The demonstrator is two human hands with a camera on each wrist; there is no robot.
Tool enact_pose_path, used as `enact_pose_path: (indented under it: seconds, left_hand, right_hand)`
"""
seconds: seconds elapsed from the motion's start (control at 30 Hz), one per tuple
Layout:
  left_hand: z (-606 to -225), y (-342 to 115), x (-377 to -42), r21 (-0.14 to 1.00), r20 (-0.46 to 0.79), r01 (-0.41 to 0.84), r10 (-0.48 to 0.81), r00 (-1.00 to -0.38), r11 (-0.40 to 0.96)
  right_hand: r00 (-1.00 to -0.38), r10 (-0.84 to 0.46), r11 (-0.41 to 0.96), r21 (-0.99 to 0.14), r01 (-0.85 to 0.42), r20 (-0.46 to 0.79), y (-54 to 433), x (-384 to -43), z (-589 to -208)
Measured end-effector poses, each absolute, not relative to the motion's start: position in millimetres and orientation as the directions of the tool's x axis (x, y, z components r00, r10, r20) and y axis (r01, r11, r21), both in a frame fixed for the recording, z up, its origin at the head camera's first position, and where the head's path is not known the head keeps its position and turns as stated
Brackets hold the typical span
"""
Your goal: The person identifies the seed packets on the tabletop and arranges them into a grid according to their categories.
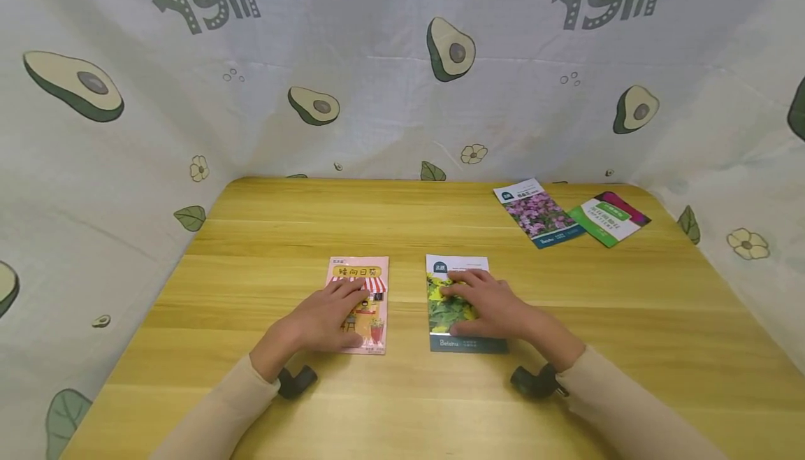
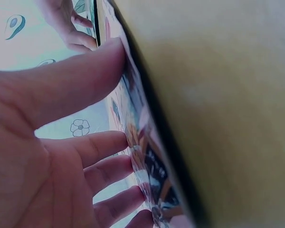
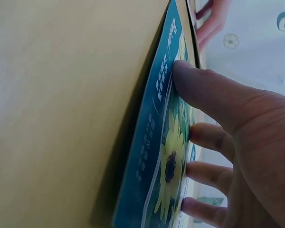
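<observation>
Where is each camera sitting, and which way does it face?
Head: worn on the head, facing forward and down at the table; left hand, right hand and sleeves show.
Left wrist: on that wrist, facing the pink packet; left hand near, right hand beyond.
Right wrist: on that wrist, facing the yellow-flower packet; right hand near, left hand beyond.
Both wrist views share both hands and the avocado-print sheet.

The flat pink rectangular packet (image 1: 376, 312) bears red-and-white stripes (and a yellow patch, lettered dark). The white-topped, blue-banded rectangular packet (image 1: 441, 312) shows a yellow floral pattern on green.
</observation>
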State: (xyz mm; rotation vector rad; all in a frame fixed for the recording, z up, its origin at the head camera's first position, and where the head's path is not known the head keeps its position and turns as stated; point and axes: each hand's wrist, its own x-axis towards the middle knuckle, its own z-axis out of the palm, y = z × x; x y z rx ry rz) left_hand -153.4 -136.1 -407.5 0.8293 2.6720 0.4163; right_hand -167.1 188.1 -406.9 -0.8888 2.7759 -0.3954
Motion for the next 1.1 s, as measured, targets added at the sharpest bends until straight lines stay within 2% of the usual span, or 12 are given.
enact_pose_path:
  seconds: [0.57, 1.1]
  left_hand:
    - [-404, -135, -154, 0.358, -0.229, 0.476, 0.57, -0.79, 0.803]
    - [-403, -133, -153, 0.365, -0.245, 0.451, 0.552, -0.797, 0.814]
  right_hand:
    - [-0.794, -0.595, 0.789, -0.28, -0.546, -0.129, 168, -167, -409]
    - [-0.789, -0.598, 0.785, -0.299, -0.542, -0.14, 156, -163, -408]
